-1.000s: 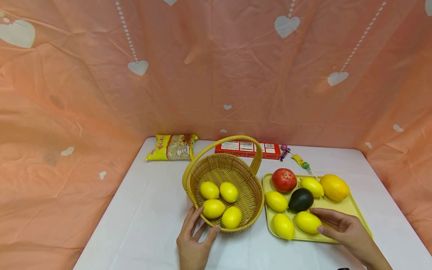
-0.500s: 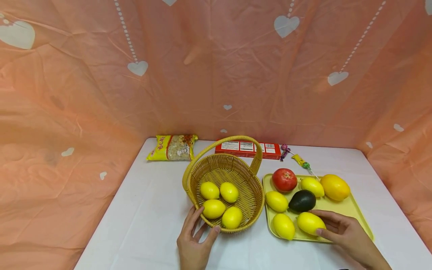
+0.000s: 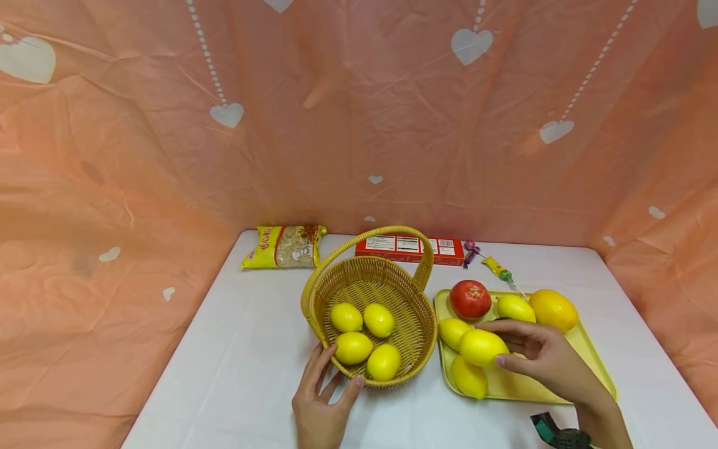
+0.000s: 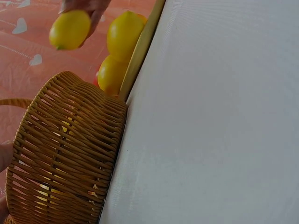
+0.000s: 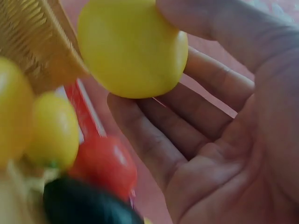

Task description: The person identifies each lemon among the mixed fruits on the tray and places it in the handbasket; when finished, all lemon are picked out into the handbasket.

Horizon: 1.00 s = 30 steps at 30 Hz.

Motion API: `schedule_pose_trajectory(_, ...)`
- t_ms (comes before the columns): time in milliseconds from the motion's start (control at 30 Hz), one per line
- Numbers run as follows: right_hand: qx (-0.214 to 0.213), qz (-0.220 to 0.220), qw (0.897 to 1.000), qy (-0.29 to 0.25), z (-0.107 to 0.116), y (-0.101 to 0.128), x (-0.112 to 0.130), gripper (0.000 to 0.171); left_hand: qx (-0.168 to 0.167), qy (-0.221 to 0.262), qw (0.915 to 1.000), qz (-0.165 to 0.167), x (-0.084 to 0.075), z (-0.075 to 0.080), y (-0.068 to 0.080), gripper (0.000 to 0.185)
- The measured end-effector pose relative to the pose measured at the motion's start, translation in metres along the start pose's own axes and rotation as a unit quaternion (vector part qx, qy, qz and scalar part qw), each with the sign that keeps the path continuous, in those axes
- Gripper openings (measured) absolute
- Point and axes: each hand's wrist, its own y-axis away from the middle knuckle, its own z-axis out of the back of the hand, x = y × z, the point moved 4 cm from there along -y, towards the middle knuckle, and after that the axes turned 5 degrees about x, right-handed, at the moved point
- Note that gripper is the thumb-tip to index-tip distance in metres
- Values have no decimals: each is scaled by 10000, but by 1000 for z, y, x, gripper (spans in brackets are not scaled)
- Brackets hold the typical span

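A lemon (image 3: 482, 347) is pinched between the thumb and fingertips of the right hand (image 3: 541, 358) and is held up above the tray (image 3: 589, 355), just right of the basket (image 3: 417, 315). The near rim of the basket is touched by the left hand (image 3: 322, 405), with its fingers spread and nearly straight, and four lemons are seen inside it. On the tray, a tomato (image 3: 470, 299), more lemons and a bigger yellow fruit (image 3: 553, 310) are laid.
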Motion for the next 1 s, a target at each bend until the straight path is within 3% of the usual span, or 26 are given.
schedule_pose_trajectory(400, 959, 525, 9938, -207, -29, -58, 17, 41, 22, -4, 10000, 32, 2, 1, -1, 66)
schedule_pose_trajectory(600, 1283, 341, 9910, -144, -43, -78, 18, 38, 3, 14, 10000, 43, 2, 1, -1, 65)
schedule_pose_trajectory(1000, 1534, 51, 9860, 651, -68, -96, 24, 39, 22, 36, 10000, -15, 0, 1, -1, 65)
